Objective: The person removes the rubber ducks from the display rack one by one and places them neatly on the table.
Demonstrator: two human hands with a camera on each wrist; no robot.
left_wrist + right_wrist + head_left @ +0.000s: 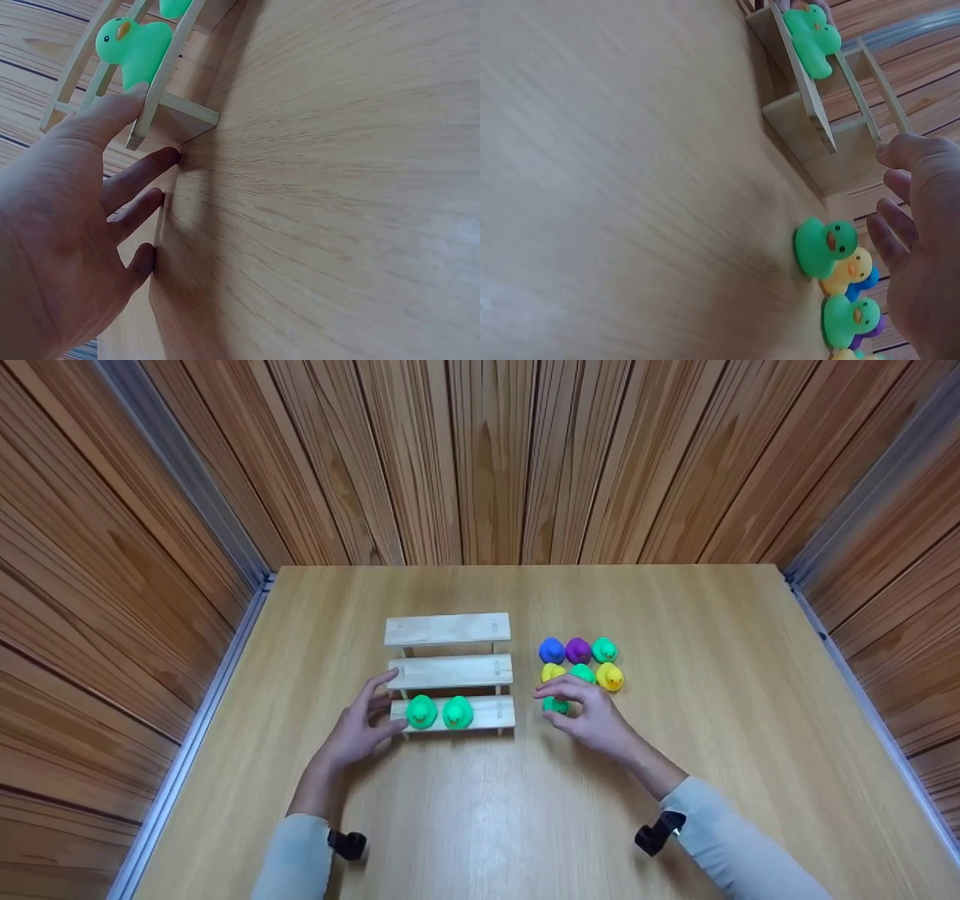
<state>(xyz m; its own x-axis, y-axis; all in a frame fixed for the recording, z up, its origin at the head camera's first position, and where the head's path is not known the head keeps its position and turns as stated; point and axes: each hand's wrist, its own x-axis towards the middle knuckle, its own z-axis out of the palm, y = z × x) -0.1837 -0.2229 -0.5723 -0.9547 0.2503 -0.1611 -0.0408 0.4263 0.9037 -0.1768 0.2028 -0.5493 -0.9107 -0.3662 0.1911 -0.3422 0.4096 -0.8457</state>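
Observation:
A pale wooden three-step stand (450, 670) carries two green rubber ducks (421, 712) (457, 712) on its lowest step. My left hand (358, 729) is at the stand's left end, fingers spread; in the left wrist view its thumb (120, 112) touches the lowest step beside a green duck (135, 49). Over the duck group, my right hand (592, 718) hovers with thumb and fingers apart. Beneath it a front green duck (555, 705) shows partly between them. The right wrist view shows this green duck (823, 246) on the table, apart from the fingers.
Behind that duck sit a blue duck (551, 650), a purple duck (578, 650), more green ducks (604, 649) and two yellow ones (610, 677). The wooden table (480, 810) is bounded by plank walls (487, 465) at the back and sides.

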